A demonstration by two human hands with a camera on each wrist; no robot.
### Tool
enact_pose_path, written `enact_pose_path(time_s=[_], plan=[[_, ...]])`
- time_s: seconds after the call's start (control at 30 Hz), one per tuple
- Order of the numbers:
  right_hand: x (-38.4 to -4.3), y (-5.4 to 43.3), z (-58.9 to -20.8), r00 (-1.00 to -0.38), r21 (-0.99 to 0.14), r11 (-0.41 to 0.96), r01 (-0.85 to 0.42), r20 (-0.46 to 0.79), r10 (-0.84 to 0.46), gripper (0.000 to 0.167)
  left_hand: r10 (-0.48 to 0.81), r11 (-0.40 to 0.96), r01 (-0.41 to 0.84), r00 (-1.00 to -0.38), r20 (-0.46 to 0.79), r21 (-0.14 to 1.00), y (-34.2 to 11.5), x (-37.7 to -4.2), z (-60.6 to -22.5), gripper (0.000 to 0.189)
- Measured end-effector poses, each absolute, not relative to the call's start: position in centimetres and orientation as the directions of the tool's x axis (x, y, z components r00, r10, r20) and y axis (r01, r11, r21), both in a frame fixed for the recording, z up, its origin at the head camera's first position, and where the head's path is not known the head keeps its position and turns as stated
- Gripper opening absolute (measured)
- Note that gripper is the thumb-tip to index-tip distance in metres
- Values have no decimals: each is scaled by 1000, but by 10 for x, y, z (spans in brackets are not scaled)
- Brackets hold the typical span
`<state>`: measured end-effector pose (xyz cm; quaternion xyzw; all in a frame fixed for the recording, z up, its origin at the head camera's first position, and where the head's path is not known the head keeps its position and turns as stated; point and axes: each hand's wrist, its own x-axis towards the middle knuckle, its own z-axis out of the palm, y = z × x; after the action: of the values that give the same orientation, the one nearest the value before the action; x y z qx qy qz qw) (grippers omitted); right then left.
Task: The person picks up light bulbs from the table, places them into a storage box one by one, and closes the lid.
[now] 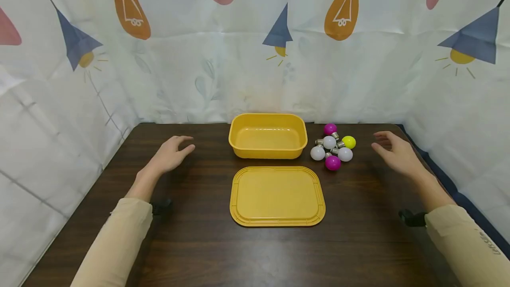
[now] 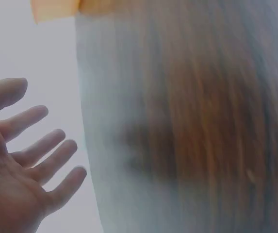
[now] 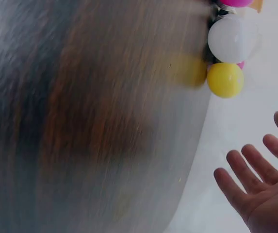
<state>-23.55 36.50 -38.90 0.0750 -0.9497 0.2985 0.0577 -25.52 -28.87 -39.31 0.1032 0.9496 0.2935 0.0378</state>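
My left hand [image 1: 169,154] hovers over the left part of the table, fingers spread and holding nothing; the left wrist view shows its bare palm [image 2: 17,194]. On the other side my right hand [image 1: 394,152] is held with relaxed fingers, just right of a cluster of small light bulbs. The cluster has a yellow bulb [image 1: 349,142], two magenta bulbs, one at the back [image 1: 330,129] and one in front [image 1: 332,163], and several white bulbs [image 1: 317,153]. Left of them stands a deep yellow container [image 1: 268,153]. In front of it lies a flat yellow lid [image 1: 277,196].
The dark wooden table [image 1: 263,256] ends at the back against a white curtain [image 1: 247,79] printed with lamps and bulbs. Similar cloth hangs on the left and right sides. A dark strap shows at each sleeve cuff, the right one [image 1: 412,218] close above the table.
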Motion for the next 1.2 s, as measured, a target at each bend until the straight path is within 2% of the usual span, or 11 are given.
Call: enact_pose_path(time_s=[0.4,0.7,0.97,1.2], plan=[[-238,357,-391,-989,-656,743,-135,138,-57,51,164,629,92,-986,-16,772,-257,-266,-386,48],[-243,352,-397,-985,-686,711,-153,160,-57,45,153,398,9,-987,-56,918,-235,-276,-391,48],[-246,342,-399,-991,-707,697,-122,124,-48,46,162,186,-63,-982,-94,980,-219,-284,-395,52],[-249,337,-404,-995,-718,689,-97,82,-55,46,176,125,-134,-972,-155,983,-209,-285,-404,54]])
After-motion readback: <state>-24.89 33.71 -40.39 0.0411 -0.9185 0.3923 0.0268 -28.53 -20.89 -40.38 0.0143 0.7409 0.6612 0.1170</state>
